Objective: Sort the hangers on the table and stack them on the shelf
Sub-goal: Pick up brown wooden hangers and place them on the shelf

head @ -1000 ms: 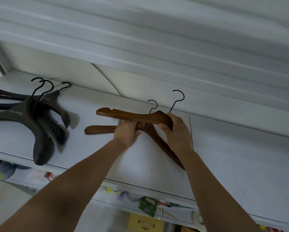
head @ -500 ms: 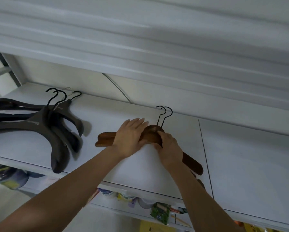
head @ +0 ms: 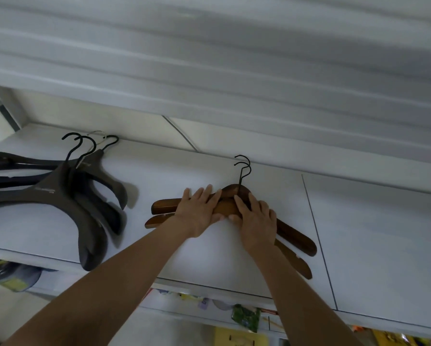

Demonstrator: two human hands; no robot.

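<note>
Hangers of brown wood (head: 296, 238), two in number, lie stacked on the white shelf (head: 374, 245), the upper one slightly offset from the lower. Their black hooks (head: 240, 181) point toward the back wall. The left hand (head: 199, 214) lies flat on the left arm of the stack, fingers straight and spread, pressing down. The right hand (head: 256, 221) lies flat on the centre and right arm, fingers likewise extended, nothing clasped. The two thumbs nearly meet at the near edge. Dark hangers (head: 47, 193) sit piled at the shelf's left end, well apart. Coloured packages (head: 245, 319) show below the shelf, blurred.
</note>
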